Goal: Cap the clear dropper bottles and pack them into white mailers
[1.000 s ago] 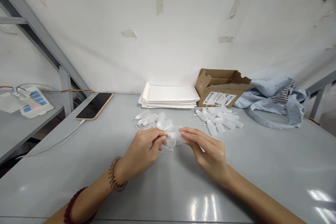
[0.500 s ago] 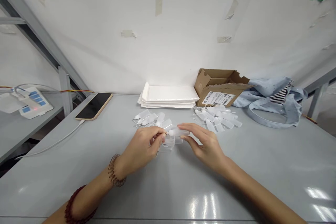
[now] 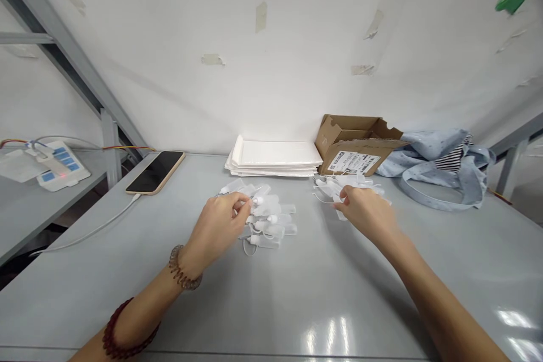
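Two bands are circling the left forearm: one dark red bracelet (image 3: 109,335) and, nearer the wrist, one brown coil band (image 3: 175,267). Two bare hands are reaching over one grey table (image 3: 237,317). The left hand (image 3: 220,223) is touching or nearly touching the left bottle pile (image 3: 274,230), thumb and index finger bending toward each other; I cannot tell whether they are gripping a bottle. At least eight clear bottles are lying there, overlapping. The right hand (image 3: 369,212) is curling its fingers over the right bottle pile (image 3: 326,188); its grip is not showing clearly, and it is hiding too many bottles to count. One white cable (image 3: 97,226) is running into one phone (image 3: 155,172) on the left. Farther back, one stack of white envelopes (image 3: 278,154) is lying beside one open cardboard box (image 3: 382,151), with one blue cloth (image 3: 424,150) bunching up at its right. Behind, at least five tape pieces (image 3: 261,17) and one green scrap (image 3: 510,4) are sticking to one white wall (image 3: 297,96).
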The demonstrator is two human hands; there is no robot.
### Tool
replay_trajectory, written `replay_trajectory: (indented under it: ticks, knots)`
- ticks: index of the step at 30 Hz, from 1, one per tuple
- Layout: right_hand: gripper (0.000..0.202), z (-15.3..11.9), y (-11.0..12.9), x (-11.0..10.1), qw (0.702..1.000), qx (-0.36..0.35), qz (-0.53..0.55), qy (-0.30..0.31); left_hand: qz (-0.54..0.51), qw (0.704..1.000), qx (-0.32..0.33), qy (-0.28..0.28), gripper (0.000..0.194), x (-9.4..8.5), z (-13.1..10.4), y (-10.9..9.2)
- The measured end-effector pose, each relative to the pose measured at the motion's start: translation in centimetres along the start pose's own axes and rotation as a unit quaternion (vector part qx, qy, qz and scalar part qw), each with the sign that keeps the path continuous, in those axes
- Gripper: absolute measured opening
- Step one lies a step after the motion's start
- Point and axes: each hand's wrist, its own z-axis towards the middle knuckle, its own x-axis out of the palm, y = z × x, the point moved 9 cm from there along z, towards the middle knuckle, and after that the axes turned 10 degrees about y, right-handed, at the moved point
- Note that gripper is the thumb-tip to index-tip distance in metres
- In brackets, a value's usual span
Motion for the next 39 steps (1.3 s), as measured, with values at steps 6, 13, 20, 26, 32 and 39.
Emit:
replay_trajectory:
  ticks: [6, 13, 20, 26, 32, 39]
  knots:
    - [0.017, -0.1, 0.7, 0.9, 0.999, -0.005, 0.027, 0.019, -0.008, 0.999, -0.009, -0.038, 0.025, -0.9, -0.1, 0.2]
    - [0.017, -0.8, 1.1, 0.3, 0.985, -0.053, 0.148, 0.067, -0.048, 0.996, 0.040, -0.065, 0.022, -1.1, -0.6, -0.7]
    - [0.021, -3.3, 4.8, -0.3, 0.860, -0.197, 0.448, 0.144, -0.143, 0.981, 0.121, 0.043, 0.023, 1.1, -1.3, -3.0]
    - [0.022, -4.6, 6.9, -0.6, 0.859, -0.283, 0.426, 0.027, -0.170, 0.967, 0.161, 0.096, 0.026, 2.1, -1.7, -4.1]
    - [0.022, -5.5, 7.8, -0.4, 0.865, -0.326, 0.382, -0.014, -0.161, 0.972, 0.157, 0.075, 0.018, 1.7, -1.6, -3.9]
    - [0.021, -6.5, 8.4, -1.0, 0.857, -0.380, 0.344, -0.053, -0.173, 0.970, 0.152, 0.078, 0.020, 1.5, -1.7, -3.7]
